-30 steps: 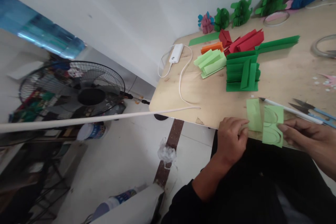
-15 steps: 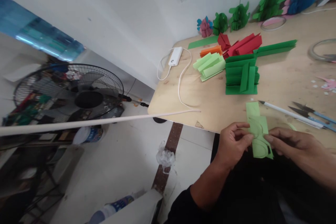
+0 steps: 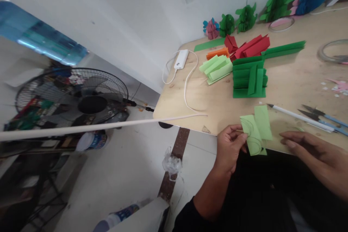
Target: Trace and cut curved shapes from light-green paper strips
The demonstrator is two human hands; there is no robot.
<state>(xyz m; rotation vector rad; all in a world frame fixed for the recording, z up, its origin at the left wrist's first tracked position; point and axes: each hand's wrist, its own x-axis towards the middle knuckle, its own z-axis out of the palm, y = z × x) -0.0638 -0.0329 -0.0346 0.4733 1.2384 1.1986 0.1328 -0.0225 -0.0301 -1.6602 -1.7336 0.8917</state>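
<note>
Between thumb and fingers, my left hand (image 3: 231, 146) pinches a light green paper piece (image 3: 251, 136) with curved outlines drawn on it, at the table's front edge. A second light green paper strip (image 3: 263, 121) lies on the table just right of it. My right hand (image 3: 312, 152) is apart from the paper, fingers stretched out and holding nothing, over the front edge. Beyond the right hand lie a white pen (image 3: 299, 116) and scissors (image 3: 323, 117) with blue handles.
Folded dark green paper (image 3: 249, 78), light green folded paper (image 3: 217, 68) and red folded paper (image 3: 251, 48) lie mid-table. Paper figures (image 3: 246, 18) stand along the wall. A white device (image 3: 181, 59) with a cable is at left. A fan (image 3: 92, 103) stands beside the table.
My right hand has let go of the outlined paper and moved right. My left hand has carried that paper left, uncovering more of the strip on the table.
</note>
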